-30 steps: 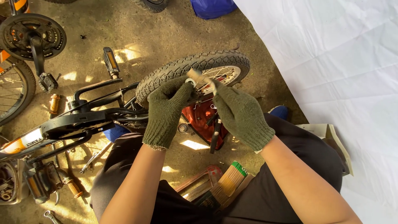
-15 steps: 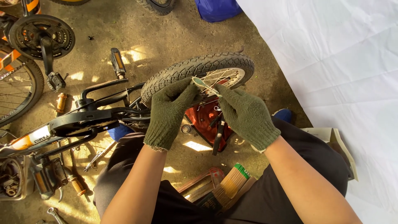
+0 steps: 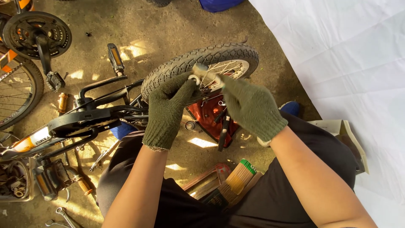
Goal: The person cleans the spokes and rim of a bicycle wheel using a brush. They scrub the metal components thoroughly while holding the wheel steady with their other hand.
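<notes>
Ground: bare, dusty concrete floor (image 3: 168,25) in low sunlight, with a white sheet (image 3: 346,63) spread on the right side.
Nearest: the person's dark trousers (image 3: 185,207), and a brush with a green tip (image 3: 238,179) between the knees.
Left hand (image 3: 168,107): in a dark green knitted glove, closed on a small silver ring-shaped part (image 3: 195,79) at the wheel's axle.
Right hand (image 3: 253,105): same kind of glove, gripping a thin metal tool (image 3: 204,71) whose end meets that part.
Small wheel (image 3: 202,63): it lies just behind both hands, touching them, with a black knobby tyre and thin spokes.
Handling: I judge the wheel light and stiff; the tyre gives good grip, the spokes bend easily, so hold it by the tyre or axle.
Under the hands: a red metal piece (image 3: 209,122).
Left: black bicycle frame (image 3: 80,120), loose pedals (image 3: 52,177).
Far: a crankset (image 3: 36,33) and a bigger wheel (image 3: 17,93).
</notes>
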